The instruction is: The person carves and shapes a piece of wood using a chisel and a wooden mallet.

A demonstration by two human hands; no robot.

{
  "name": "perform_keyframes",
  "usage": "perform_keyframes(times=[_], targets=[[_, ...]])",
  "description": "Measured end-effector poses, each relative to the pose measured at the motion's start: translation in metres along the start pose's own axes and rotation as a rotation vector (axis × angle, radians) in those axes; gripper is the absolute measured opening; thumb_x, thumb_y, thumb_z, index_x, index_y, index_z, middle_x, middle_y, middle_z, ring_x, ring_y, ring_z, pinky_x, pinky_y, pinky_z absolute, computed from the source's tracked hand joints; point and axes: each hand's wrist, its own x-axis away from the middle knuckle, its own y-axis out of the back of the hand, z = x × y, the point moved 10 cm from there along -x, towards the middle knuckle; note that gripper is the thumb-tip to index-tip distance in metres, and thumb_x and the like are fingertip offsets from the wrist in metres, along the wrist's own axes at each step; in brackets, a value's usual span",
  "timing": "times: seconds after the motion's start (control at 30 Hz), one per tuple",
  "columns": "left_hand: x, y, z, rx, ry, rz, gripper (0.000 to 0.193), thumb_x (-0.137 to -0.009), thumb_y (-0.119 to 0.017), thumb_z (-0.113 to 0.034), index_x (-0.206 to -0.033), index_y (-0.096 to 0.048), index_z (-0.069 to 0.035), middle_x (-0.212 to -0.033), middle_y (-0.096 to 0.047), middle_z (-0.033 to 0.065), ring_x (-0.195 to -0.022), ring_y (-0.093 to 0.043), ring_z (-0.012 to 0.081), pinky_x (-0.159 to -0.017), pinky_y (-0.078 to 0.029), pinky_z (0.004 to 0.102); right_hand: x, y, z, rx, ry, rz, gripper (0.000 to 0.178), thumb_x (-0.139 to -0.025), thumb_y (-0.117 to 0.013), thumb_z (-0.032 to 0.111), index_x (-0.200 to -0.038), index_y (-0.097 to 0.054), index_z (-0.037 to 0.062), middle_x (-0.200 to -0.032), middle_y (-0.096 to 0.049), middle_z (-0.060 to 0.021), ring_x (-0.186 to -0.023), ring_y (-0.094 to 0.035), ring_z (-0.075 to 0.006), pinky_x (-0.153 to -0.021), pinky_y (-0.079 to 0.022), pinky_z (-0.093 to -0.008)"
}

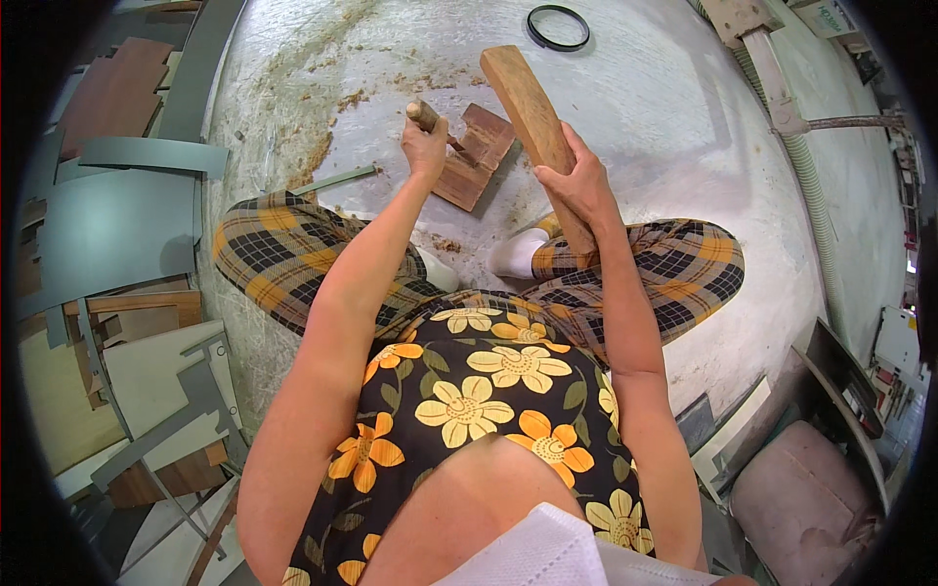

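My left hand (425, 152) is closed around the round wooden handle of a chisel (422, 114). Its dark metal shaft slants down to the right, and the tip meets or hovers over a reddish-brown wooden block (469, 184) with a groove or step across it; I cannot tell whether it touches. The block lies on the floor in front of my feet. In my right hand (583, 186) is a long, thick wooden bar (528, 103), gripped about its lower middle. Its far end points away and to the left, above the block's right side; the near end reaches my right shin.
A green strip (337, 180) lies left of the block, amid scattered wood shavings (318, 156). Farther off is a black ring (558, 28). Stacked panels and offcuts (122, 234) line the left. A ribbed hose (811, 210) runs along the right, with more boards (733, 439) nearer.
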Motion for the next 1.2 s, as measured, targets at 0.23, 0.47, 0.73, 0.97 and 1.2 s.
perform_keyframes(times=[0.23,0.47,0.73,0.97,1.2], targets=[[0.020,-0.018,-0.037,-0.157,0.253,0.237,0.028,-0.080,-0.071,-0.018,-0.097,-0.061,0.002,-0.082,-0.070,0.0124,-0.080,-0.070,0.0271,-0.075,-0.054,0.0392,-0.002,0.007,-0.013,-0.062,-0.041,-0.009,0.093,-0.068,-0.074,0.031,-0.146,-0.040,-0.0036,-0.133,-0.058,-0.0269,-0.119,-0.061,-0.0319,-0.100,-0.047,-0.0354],[0.029,-0.029,-0.017,-0.183,0.054,0.261,0.032,-0.079,-0.072,-0.019,-0.102,-0.063,0.002,-0.090,-0.071,0.0147,-0.081,-0.068,0.0242,-0.075,-0.053,0.0380,-0.005,0.002,-0.006,-0.046,-0.027,0.010,0.094,-0.067,-0.074,0.032,-0.146,-0.040,-0.0036,-0.132,-0.058,-0.0278,-0.119,-0.062,-0.0326,-0.100,-0.048,-0.0357],[0.044,-0.052,-0.049,-0.181,-0.107,0.350,0.018,-0.083,-0.072,-0.014,-0.092,-0.065,0.000,-0.074,-0.068,0.0062,-0.061,-0.062,0.0132,-0.057,-0.051,0.0322,-0.004,0.007,-0.011,-0.005,-0.018,-0.023,0.094,-0.066,-0.074,0.034,-0.146,-0.040,-0.0033,-0.129,-0.060,-0.0286,-0.115,-0.063,-0.0352,-0.097,-0.049,-0.0372],[0.046,-0.052,-0.027,-0.077,0.030,0.346,0.032,-0.084,-0.069,-0.019,-0.111,-0.061,-0.004,-0.091,-0.068,0.0094,-0.083,-0.062,0.0174,-0.077,-0.052,0.0357,-0.005,0.010,-0.016,-0.009,-0.039,-0.026,0.095,-0.066,-0.075,0.035,-0.146,-0.040,-0.0028,-0.128,-0.060,-0.0289,-0.114,-0.064,-0.0349,-0.096,-0.050,-0.0368],[0.022,-0.040,-0.031,0.016,-0.078,0.232,0.025,-0.084,-0.071,-0.015,-0.103,-0.063,-0.001,-0.086,-0.068,0.0068,-0.072,-0.064,0.0154,-0.068,-0.053,0.0332,-0.006,0.007,-0.015,-0.004,-0.023,-0.019,0.096,-0.066,-0.075,0.034,-0.146,-0.039,-0.0045,-0.130,-0.059,-0.0289,-0.116,-0.063,-0.0339,-0.097,-0.049,-0.0360]])
